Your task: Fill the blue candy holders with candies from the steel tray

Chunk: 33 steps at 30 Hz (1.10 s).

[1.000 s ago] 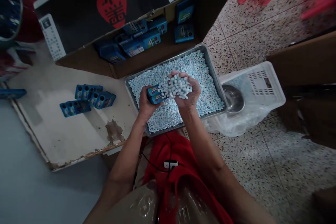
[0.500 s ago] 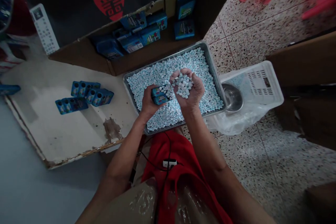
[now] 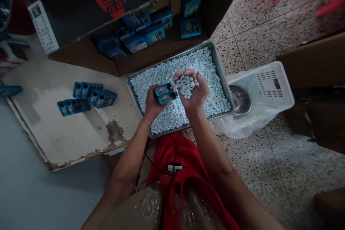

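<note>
The left hand (image 3: 151, 105) stayed clamped on blue boxes (image 3: 165, 93); the cupped right hand (image 3: 198, 96) held a pellet heap (image 3: 185, 86), seemingly shrunk into them.

1. A small, informal packing workshop, run at floor level.
2. A metal tray (image 3: 223, 75) is heaped with pale pellets (image 3: 205, 61).
3. Behind the tray, a cardboard box (image 3: 88, 57) holds blue packs (image 3: 151, 34).
4. Left of the tray, open packs (image 3: 87, 99) lie on a worn board (image 3: 54, 129).
5. Right of the tray is terrazzo floor (image 3: 269, 43).

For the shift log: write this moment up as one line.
left hand: grips blue boxes | right hand: cupped, holding pale pellets | below: metal tray of pellets | right of tray: white basket
</note>
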### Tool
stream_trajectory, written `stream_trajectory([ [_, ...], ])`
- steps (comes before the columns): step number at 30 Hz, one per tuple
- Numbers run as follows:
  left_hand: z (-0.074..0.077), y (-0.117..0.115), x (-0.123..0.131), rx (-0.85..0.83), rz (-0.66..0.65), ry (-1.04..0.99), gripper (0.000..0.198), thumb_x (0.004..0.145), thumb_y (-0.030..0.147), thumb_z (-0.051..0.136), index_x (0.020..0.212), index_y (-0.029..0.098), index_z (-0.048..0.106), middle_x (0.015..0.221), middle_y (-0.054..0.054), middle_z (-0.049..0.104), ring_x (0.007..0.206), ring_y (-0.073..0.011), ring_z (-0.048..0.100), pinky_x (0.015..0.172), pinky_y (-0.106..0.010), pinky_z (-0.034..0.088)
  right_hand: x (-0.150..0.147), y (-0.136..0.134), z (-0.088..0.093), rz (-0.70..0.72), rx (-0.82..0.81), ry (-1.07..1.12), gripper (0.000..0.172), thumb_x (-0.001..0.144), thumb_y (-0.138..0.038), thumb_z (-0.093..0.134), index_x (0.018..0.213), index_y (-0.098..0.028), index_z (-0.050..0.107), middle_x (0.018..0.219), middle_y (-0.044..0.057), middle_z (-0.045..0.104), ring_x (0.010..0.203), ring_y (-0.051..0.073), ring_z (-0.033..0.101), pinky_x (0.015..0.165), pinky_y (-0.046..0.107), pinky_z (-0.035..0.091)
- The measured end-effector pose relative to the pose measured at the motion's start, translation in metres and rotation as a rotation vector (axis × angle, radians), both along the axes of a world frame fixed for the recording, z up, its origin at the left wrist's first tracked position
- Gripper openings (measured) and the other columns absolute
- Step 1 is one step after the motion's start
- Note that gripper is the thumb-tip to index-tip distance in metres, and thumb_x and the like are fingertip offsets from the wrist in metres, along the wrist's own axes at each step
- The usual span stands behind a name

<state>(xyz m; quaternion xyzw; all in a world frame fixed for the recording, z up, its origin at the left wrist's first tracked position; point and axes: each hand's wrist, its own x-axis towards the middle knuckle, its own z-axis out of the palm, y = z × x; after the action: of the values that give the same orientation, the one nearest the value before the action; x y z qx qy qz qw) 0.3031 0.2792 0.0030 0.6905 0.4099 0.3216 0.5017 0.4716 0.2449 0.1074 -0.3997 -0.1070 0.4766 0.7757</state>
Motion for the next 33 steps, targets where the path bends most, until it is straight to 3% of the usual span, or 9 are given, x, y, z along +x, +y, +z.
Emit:
stream_trajectory([
  [7, -0.002, -0.003, 0.007, -0.081, -0.011, -0.004, 0.088, 0.055, 0.026, 0.103, 0.131, 0.034, 0.058, 0.124, -0.004, 0.070, 0.111, -0.0281, 0.072, 0.096, -0.046, 0.062, -0.004, -0.001, 0.003, 0.015, -0.111, -0.283, 0.048, 0.091, -0.073, 0.052, 0.075, -0.029, 0.065, 0.087, 0.007, 0.066, 0.099, 0.028, 0.067, 0.105, 0.050, 0.054],
  [13, -0.004, -0.002, 0.013, -0.114, 0.005, -0.026, 0.089, 0.059, 0.039, 0.103, 0.133, 0.033, 0.054, 0.127, -0.003, 0.070, 0.114, -0.0282, 0.073, 0.098, -0.047, 0.063, -0.014, -0.004, -0.002, 0.004, -0.115, -0.411, 0.054, 0.090, -0.080, 0.052, 0.074, -0.030, 0.068, 0.082, 0.006, 0.064, 0.094, 0.027, 0.067, 0.104, 0.048, 0.054],
  [15, -0.006, 0.001, 0.015, -0.064, 0.025, -0.021, 0.088, 0.060, 0.044, 0.103, 0.132, 0.032, 0.055, 0.131, -0.006, 0.069, 0.122, -0.0316, 0.071, 0.105, -0.053, 0.060, -0.020, -0.008, -0.002, 0.033, -0.094, -0.422, 0.052, 0.091, -0.077, 0.055, 0.076, -0.030, 0.072, 0.082, 0.005, 0.068, 0.091, 0.026, 0.067, 0.104, 0.048, 0.055],
  [18, -0.008, 0.007, 0.011, 0.063, -0.011, -0.033, 0.081, 0.063, 0.050, 0.102, 0.130, 0.032, 0.059, 0.135, -0.008, 0.067, 0.140, -0.0367, 0.063, 0.123, -0.063, 0.047, -0.020, -0.018, -0.001, 0.079, -0.046, -0.403, 0.050, 0.095, -0.072, 0.055, 0.078, -0.030, 0.077, 0.089, 0.006, 0.074, 0.096, 0.026, 0.070, 0.106, 0.048, 0.054],
  [20, -0.009, 0.013, 0.005, 0.091, -0.015, -0.078, 0.082, 0.065, 0.057, 0.100, 0.132, 0.032, 0.059, 0.138, -0.009, 0.067, 0.146, -0.0367, 0.058, 0.128, -0.064, 0.041, -0.009, -0.026, -0.006, 0.011, -0.062, -0.396, 0.049, 0.096, -0.069, 0.054, 0.080, -0.029, 0.077, 0.096, 0.006, 0.077, 0.105, 0.027, 0.072, 0.108, 0.049, 0.054],
  [24, -0.010, 0.018, -0.014, 0.018, -0.076, -0.130, 0.094, 0.059, 0.068, 0.100, 0.133, 0.029, 0.057, 0.140, -0.012, 0.067, 0.151, -0.0366, 0.055, 0.129, -0.062, 0.041, 0.043, -0.034, -0.036, -0.158, -0.328, -0.581, 0.027, 0.093, -0.052, 0.069, 0.085, -0.028, 0.077, 0.106, 0.003, 0.076, 0.113, 0.024, 0.068, 0.117, 0.048, 0.048],
  [28, -0.016, 0.011, -0.027, -0.060, -0.060, -0.228, 0.096, 0.061, 0.060, 0.102, 0.139, 0.035, 0.052, 0.147, -0.010, 0.065, 0.143, -0.0357, 0.063, 0.120, -0.062, 0.052, 0.093, -0.013, -0.076, -0.100, -0.495, -0.954, 0.018, 0.085, -0.042, 0.082, 0.092, -0.027, 0.079, 0.122, 0.004, 0.068, 0.131, 0.024, 0.058, 0.129, 0.050, 0.035],
  [30, -0.020, 0.006, -0.031, -0.082, -0.034, -0.276, 0.097, 0.061, 0.057, 0.103, 0.141, 0.038, 0.050, 0.151, -0.010, 0.063, 0.139, -0.0346, 0.066, 0.116, -0.062, 0.056, 0.098, 0.005, -0.092, -0.058, -0.555, -1.035, 0.022, 0.081, -0.040, 0.086, 0.096, -0.025, 0.079, 0.125, 0.006, 0.067, 0.136, 0.026, 0.055, 0.130, 0.053, 0.034],
  [33, -0.022, -0.001, -0.037, -0.101, -0.037, -0.261, 0.097, 0.059, 0.059, 0.103, 0.139, 0.036, 0.051, 0.146, -0.009, 0.066, 0.144, -0.0345, 0.063, 0.120, -0.062, 0.053, 0.073, 0.026, -0.105, -0.065, -0.637, -1.047, 0.029, 0.078, -0.039, 0.089, 0.100, -0.025, 0.077, 0.128, 0.008, 0.067, 0.144, 0.029, 0.050, 0.126, 0.054, 0.039],
])
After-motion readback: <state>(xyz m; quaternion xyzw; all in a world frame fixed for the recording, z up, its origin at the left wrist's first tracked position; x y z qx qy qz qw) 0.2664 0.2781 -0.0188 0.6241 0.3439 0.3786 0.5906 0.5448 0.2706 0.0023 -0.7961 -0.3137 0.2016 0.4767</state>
